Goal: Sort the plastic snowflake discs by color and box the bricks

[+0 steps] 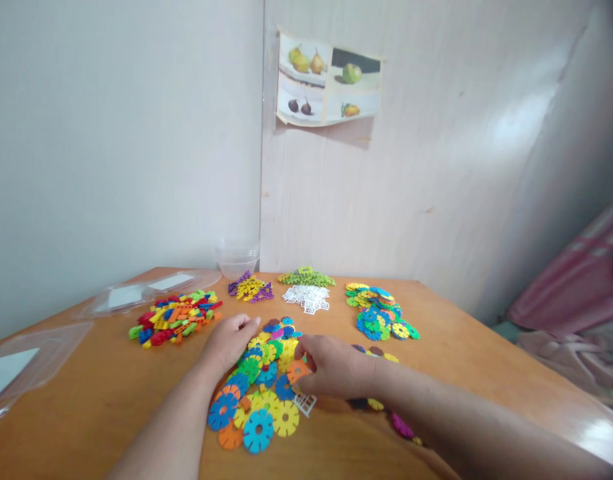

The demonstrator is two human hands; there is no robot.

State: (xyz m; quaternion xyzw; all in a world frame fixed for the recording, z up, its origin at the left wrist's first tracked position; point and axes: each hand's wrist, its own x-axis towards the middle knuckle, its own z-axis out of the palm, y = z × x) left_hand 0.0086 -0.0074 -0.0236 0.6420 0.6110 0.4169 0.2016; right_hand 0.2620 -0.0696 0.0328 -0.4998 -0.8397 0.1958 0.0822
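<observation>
A pile of colourful notched plastic discs (259, 429) in blue, yellow, green and orange lies in front of me. My left hand (230, 340) rests against the pile's far left side, thumb out, its other fingers partly hidden; it appears to hold nothing. Over the right side of the pile, my right hand (331, 367) pinches an orange disc (297, 371) between thumb and fingers. Just below that hand a white lattice piece (305, 403) sticks out at the pile's edge. More discs (402, 425) lie partly hidden behind and under my right forearm.
Toward the back are red-yellow-blue pieces (174, 319), purple and yellow pieces (250, 288), green pieces (306, 277), white lattice pieces (307, 297) and another disc heap (379, 313). Clear bowls (237, 258) stand by the wall. Plastic bags (46, 360) lie left on the wooden table (151, 380).
</observation>
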